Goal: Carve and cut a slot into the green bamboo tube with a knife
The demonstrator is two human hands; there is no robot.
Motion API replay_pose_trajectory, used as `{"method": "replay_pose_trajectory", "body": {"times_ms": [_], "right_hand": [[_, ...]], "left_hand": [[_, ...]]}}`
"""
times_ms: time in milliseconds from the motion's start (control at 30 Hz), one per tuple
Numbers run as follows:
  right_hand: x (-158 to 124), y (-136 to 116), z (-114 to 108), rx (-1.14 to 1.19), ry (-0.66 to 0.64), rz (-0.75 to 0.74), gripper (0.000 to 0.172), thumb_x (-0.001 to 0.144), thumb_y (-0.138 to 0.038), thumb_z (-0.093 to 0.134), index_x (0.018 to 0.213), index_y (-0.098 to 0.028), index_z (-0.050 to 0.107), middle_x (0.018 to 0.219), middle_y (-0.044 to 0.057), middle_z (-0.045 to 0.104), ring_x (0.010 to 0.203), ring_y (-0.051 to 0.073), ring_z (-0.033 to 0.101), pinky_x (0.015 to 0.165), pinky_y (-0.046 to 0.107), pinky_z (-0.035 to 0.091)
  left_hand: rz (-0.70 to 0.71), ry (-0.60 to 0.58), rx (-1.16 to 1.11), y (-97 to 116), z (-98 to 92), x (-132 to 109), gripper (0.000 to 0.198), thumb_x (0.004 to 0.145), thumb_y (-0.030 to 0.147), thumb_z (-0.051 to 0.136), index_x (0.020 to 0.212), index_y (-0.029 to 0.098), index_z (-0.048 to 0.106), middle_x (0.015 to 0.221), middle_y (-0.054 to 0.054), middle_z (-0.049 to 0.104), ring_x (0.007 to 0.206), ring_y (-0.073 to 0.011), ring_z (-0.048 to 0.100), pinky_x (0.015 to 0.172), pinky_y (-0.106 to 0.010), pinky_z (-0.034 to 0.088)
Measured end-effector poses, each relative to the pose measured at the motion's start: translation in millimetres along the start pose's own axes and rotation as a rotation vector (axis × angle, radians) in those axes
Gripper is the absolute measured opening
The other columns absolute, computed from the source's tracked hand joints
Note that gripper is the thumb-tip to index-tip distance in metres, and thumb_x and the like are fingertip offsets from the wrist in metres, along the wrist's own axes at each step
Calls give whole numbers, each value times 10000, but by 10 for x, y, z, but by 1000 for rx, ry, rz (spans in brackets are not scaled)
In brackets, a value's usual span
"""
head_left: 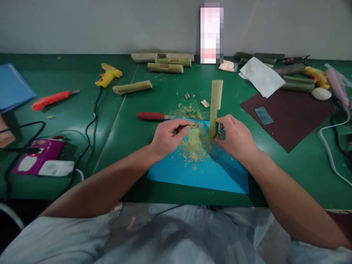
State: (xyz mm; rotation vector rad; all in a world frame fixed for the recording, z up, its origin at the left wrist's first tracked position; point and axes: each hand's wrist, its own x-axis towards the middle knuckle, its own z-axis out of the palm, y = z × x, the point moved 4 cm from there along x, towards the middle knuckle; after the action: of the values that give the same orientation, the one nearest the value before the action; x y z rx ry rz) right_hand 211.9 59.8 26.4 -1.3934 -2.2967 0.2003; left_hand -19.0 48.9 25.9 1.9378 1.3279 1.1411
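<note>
My right hand [236, 136] grips the lower end of a cut bamboo piece [216, 97], which stands upright with a notch in its right side. To its left, my left hand [171, 136] pinches a small dust-covered piece [194, 126] that looks like folded sandpaper. A short gap separates that piece from the bamboo. Both hands are over a blue sheet [176, 172], where yellow-green dust and shavings [194, 146] lie in a heap. Just beyond my left hand rests a red-handled knife [151, 116], its blade tip near the dust.
Several bamboo tubes [165, 68] lie at the back. Left are a yellow glue gun [108, 75], an orange cutter [52, 100] and a purple power box [40, 156] with cables. A dark brown sheet [291, 121] and white paper [261, 77] lie right, near a pink tool [336, 86].
</note>
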Motion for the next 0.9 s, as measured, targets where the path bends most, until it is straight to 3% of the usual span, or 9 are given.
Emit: {"method": "replay_pose_trajectory", "body": {"times_ms": [200, 433, 733, 900], "right_hand": [[-1, -34, -91, 142, 18, 28, 407, 731, -281, 735, 1115, -221, 615, 996, 63, 659, 818, 208, 589, 688, 336, 420], [-40, -169, 60, 354, -260, 9, 447, 688, -290, 783, 1107, -218, 645, 961, 30, 653, 796, 175, 576, 682, 300, 424], [-44, -157, 103, 395, -325, 32, 418, 690, -337, 811, 1069, -224, 673, 924, 14, 659, 775, 169, 581, 667, 289, 414], [-43, -154, 108, 403, -322, 30, 424, 692, -343, 812, 1078, -224, 678, 914, 10, 660, 775, 169, 585, 672, 291, 417]], "left_hand": [[66, 5, 16, 58, -24, 9, 179, 944, 249, 631, 1033, 174, 767, 755, -6, 719, 583, -97, 582, 577, -232, 480], [263, -2, 87, 166, -49, 33, 167, 972, 237, 603, 1005, 186, 758, 879, -40, 743, 737, -134, 645, 719, -277, 529], [449, -281, 191, 88, 143, 15, 227, 1001, 196, 536, 1126, 199, 725, 986, -74, 721, 886, -173, 698, 774, -290, 566], [458, -341, 189, 47, 202, 38, 207, 989, 217, 590, 1158, 192, 707, 1091, -91, 723, 974, -193, 711, 844, -304, 583]]}}
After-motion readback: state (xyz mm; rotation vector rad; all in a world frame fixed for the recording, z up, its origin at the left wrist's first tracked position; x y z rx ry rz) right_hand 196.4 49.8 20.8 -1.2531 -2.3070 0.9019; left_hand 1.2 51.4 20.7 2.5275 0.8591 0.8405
